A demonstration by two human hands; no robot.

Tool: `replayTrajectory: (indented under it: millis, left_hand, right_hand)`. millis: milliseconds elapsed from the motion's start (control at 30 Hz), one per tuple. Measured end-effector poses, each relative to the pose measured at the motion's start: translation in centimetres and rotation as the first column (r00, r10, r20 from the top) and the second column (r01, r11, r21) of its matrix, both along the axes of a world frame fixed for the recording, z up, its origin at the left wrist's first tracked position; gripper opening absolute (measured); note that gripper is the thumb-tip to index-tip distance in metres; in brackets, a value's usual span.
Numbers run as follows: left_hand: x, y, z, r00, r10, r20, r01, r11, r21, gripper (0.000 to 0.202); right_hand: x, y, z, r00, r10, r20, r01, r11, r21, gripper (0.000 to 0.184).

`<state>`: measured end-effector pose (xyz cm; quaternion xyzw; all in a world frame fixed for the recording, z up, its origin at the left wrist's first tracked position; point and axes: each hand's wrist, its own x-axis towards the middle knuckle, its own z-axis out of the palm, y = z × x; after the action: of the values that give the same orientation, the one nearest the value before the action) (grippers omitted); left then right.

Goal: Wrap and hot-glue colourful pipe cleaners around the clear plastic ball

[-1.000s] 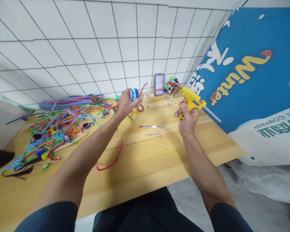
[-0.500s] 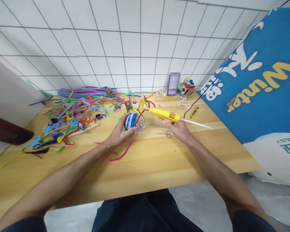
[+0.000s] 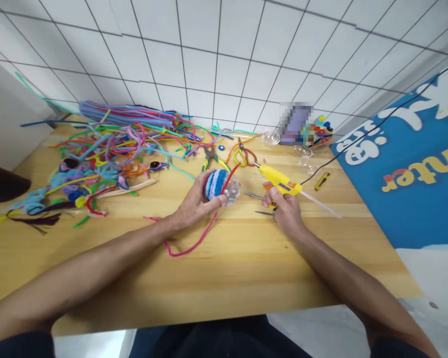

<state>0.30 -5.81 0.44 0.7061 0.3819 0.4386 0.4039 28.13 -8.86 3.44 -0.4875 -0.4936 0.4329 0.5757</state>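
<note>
My left hand is closed around a clear plastic ball partly wrapped in blue, white and pink pipe cleaner, held low over the wooden table. A red pipe cleaner runs up across the ball, and a pink one trails from it onto the table. My right hand grips a yellow hot glue gun. Its nozzle points left toward the ball, a short gap away. A white glue stick pokes out of its back end.
A big tangle of coloured pipe cleaners covers the table's back left. Pliers, scissors, a craft knife, clear half-spheres, a finished colourful ball and a small yellow cutter lie nearby. A blue banner stands on the right.
Both hands have come down from the raised position to just above the table. The ball and the glue gun are now close together, and the view has shifted right and downward.
</note>
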Motion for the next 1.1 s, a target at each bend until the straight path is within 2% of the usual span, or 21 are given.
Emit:
replayTrajectory:
  millis: [200, 300, 333, 467, 533, 633, 700, 867, 967, 1100]
  left_hand:
    - [0.4, 1.3, 0.3, 0.998, -0.048, -0.047, 0.053, 0.992, 0.112, 0.08]
    - [0.1, 1.3, 0.4, 0.994, -0.09, -0.055, 0.095, 0.991, 0.099, 0.079]
    - [-0.1, 1.3, 0.4, 0.994, -0.094, -0.058, 0.099, 0.991, 0.094, 0.08]
    - [-0.3, 1.2, 0.4, 0.995, -0.09, -0.04, 0.093, 0.992, 0.083, 0.079]
    - [-0.3, 1.2, 0.4, 0.996, -0.081, -0.024, 0.082, 0.993, 0.087, 0.079]
    - [-0.1, 1.2, 0.4, 0.998, -0.06, -0.021, 0.062, 0.995, 0.084, 0.08]
    - [0.0, 1.2, 0.4, 0.998, -0.057, -0.025, 0.059, 0.995, 0.082, 0.081]
    - [0.0, 1.1, 0.4, 0.998, -0.047, -0.029, 0.049, 0.996, 0.07, 0.08]
    - [0.1, 1.1, 0.2, 0.998, -0.05, -0.028, 0.051, 0.997, 0.058, 0.079]
    - [0.3, 1.2, 0.1, 0.997, -0.075, -0.005, 0.076, 0.994, 0.075, 0.078]
  right_hand:
    - [-0.5, -0.3, -0.6, 0.999, 0.021, 0.026, -0.019, 0.998, -0.063, 0.044]
    - [1.4, -0.1, 0.1, 0.979, -0.058, 0.198, 0.08, 0.991, -0.106, 0.039]
    - [2.4, 0.2, 0.5, 0.957, -0.046, 0.285, 0.087, 0.987, -0.134, 0.038]
    - [7.0, 1.1, 1.7, 0.799, 0.218, 0.56, -0.046, 0.951, -0.305, 0.04]
    - [8.7, 0.6, 1.4, 0.714, 0.23, 0.662, -0.069, 0.963, -0.261, 0.041]
    - [9.6, -0.9, 0.1, 0.64, 0.138, 0.756, -0.058, 0.99, -0.132, 0.075]
    - [9.2, -1.8, -1.0, 0.596, 0.076, 0.799, -0.015, 0.996, -0.084, 0.081]
    - [7.8, -1.1, -2.4, 0.547, 0.057, 0.835, -0.036, 0.998, -0.045, 0.069]
    - [7.7, 0.5, -2.5, 0.543, 0.017, 0.84, -0.005, 1.0, -0.017, 0.06]
    - [8.1, 3.3, -2.4, 0.539, -0.032, 0.842, 0.033, 0.999, 0.016, 0.059]
